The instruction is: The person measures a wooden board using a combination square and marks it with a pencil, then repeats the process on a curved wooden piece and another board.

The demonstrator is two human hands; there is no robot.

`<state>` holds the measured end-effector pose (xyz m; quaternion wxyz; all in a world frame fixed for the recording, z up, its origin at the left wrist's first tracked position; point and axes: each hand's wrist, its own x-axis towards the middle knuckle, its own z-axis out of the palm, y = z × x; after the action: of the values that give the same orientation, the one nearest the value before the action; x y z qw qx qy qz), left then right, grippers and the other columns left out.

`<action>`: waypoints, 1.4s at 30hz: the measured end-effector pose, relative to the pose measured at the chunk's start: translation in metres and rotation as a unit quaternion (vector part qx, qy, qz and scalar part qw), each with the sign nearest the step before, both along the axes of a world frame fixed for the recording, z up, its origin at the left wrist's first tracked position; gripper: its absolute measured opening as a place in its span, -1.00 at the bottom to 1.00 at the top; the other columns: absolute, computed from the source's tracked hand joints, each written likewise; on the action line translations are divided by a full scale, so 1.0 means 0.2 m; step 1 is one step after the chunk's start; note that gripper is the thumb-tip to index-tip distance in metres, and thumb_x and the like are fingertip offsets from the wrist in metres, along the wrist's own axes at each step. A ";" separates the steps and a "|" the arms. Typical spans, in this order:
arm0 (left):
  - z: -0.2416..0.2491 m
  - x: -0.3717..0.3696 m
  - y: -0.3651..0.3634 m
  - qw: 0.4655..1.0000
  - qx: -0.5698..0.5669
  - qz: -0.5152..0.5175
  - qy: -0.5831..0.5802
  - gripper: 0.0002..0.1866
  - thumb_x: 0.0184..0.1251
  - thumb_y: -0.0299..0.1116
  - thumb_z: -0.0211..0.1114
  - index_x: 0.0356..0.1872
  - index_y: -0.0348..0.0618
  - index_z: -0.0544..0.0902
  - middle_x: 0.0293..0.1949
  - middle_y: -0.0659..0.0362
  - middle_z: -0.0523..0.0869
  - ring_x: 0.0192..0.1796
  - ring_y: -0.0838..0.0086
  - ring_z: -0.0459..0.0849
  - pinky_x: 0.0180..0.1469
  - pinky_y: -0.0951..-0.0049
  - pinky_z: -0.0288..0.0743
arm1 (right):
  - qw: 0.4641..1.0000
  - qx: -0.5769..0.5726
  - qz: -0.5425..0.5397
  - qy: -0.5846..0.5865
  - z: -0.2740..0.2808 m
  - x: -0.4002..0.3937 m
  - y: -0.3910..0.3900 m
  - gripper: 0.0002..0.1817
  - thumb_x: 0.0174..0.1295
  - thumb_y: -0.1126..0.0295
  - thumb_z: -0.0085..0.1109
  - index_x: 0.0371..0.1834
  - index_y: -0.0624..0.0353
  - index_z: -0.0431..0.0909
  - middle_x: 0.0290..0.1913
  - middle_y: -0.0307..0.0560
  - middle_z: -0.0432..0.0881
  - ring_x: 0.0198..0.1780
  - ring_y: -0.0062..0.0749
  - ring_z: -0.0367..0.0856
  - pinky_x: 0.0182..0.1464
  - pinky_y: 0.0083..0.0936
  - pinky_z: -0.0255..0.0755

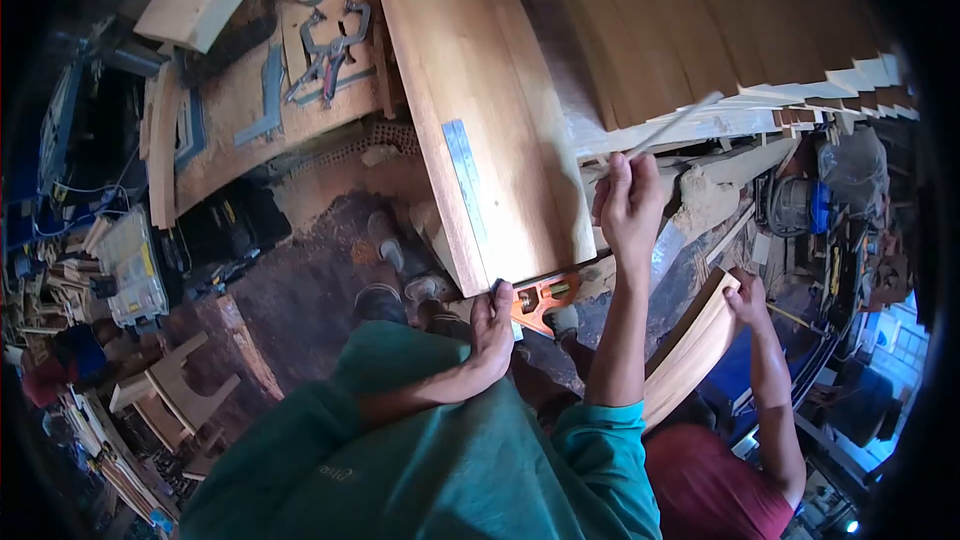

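Note:
A wide wooden board [500,70] lies in front of me, its near end toward my body. On it, along the left edge, rests the steel blade [464,175] of a combination square. The square's orange head [543,302] sits at the board's near end. My left hand [488,332] is closed on the square beside that head, thumb and fingers at the board's end edge. My right hand [630,205] is raised over the board's right edge, pinching a slim, pale, pencil-like stick [680,126] that points up and right.
Stacked boards [700,20] fill the upper right. A bench [240,155] at left bears a locking clamp [330,50]. At lower right a person in a red shirt [715,485] holds a curved wooden piece [690,350]. An organiser case [133,275] and wood scraps lie left.

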<state>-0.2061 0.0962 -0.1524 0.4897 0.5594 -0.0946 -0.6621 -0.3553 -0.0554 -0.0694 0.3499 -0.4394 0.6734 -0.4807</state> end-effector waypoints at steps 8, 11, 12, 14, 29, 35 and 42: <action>0.05 0.01 -0.02 0.993 0.113 0.036 0.022 -0.63 0.48 -0.12 0.15 0.02 -0.25 0.47 -0.06 0.16 0.56 0.01 0.49 0.49 0.12 0.43 0.35 | 0.986 -0.096 0.136 0.001 -0.11 0.21 -0.08 -0.94 0.12 0.61 0.17 -0.40 0.29 0.47 -0.52 -0.19 0.58 -0.46 -0.64 0.57 -0.41 -0.68 0.47; 0.10 0.02 -0.03 0.993 0.116 0.026 0.005 -0.65 0.47 -0.18 0.14 0.05 -0.26 0.46 -0.02 0.13 0.54 0.06 0.47 0.46 0.19 0.41 0.30 | 0.980 -0.126 0.140 -0.062 -0.13 0.36 -0.22 -0.94 0.07 0.61 0.13 -0.38 0.31 0.49 -0.49 -0.16 0.61 -0.45 -0.60 0.59 -0.38 -0.64 0.49; 0.10 0.01 -0.04 0.993 0.117 0.023 0.003 -0.64 0.47 -0.19 0.14 0.07 -0.26 0.45 -0.01 0.13 0.53 0.08 0.46 0.45 0.21 0.40 0.28 | 0.979 -0.113 0.153 -0.070 -0.15 0.39 -0.27 -0.93 0.07 0.61 0.11 -0.37 0.33 0.49 -0.48 -0.14 0.62 -0.45 -0.57 0.60 -0.38 -0.61 0.50; 0.11 0.01 -0.04 0.991 0.127 0.027 0.008 -0.64 0.47 -0.21 0.13 0.10 -0.26 0.43 0.01 0.11 0.52 0.10 0.45 0.43 0.23 0.38 0.24 | 0.979 -0.097 0.164 -0.077 -0.21 0.43 -0.36 -0.92 0.06 0.60 0.09 -0.36 0.35 0.49 -0.47 -0.11 0.62 -0.44 -0.55 0.61 -0.37 -0.59 0.50; 0.13 0.03 -0.05 0.984 0.171 0.027 -0.026 -0.60 0.40 -0.09 0.25 -0.05 -0.27 0.50 -0.20 0.22 0.53 -0.11 0.52 0.44 0.05 0.44 0.33 | 0.967 -0.042 0.202 -0.148 -0.31 0.45 -0.52 -0.97 0.12 0.61 0.19 -0.41 0.33 0.53 -0.49 -0.09 0.63 -0.48 -0.59 0.58 -0.45 -0.65 0.44; 0.16 0.03 -0.07 0.986 0.155 0.055 -0.006 -0.62 0.37 -0.11 0.30 -0.09 -0.24 0.50 -0.22 0.25 0.51 -0.12 0.56 0.43 0.04 0.48 0.32 | 0.962 -0.040 0.213 -0.166 -0.32 0.43 -0.54 -0.92 0.03 0.60 0.14 -0.39 0.36 0.53 -0.46 -0.06 0.63 -0.42 -0.52 0.60 -0.37 -0.61 0.48; 0.15 0.05 -0.04 0.990 0.138 0.030 -0.018 -0.68 0.41 -0.13 0.26 -0.18 -0.19 0.48 -0.22 0.25 0.50 -0.12 0.57 0.42 0.02 0.48 0.32 | 0.966 -0.066 0.225 -0.113 -0.33 0.48 -0.51 -0.91 0.04 0.53 0.20 -0.38 0.30 0.59 -0.45 -0.14 0.65 -0.43 -0.59 0.56 -0.38 -0.60 0.43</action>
<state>-0.1958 0.0878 -0.1232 0.4253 0.6358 0.0060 -0.6440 -0.2602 -0.1582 -0.1364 0.4934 -0.5440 0.4804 -0.4795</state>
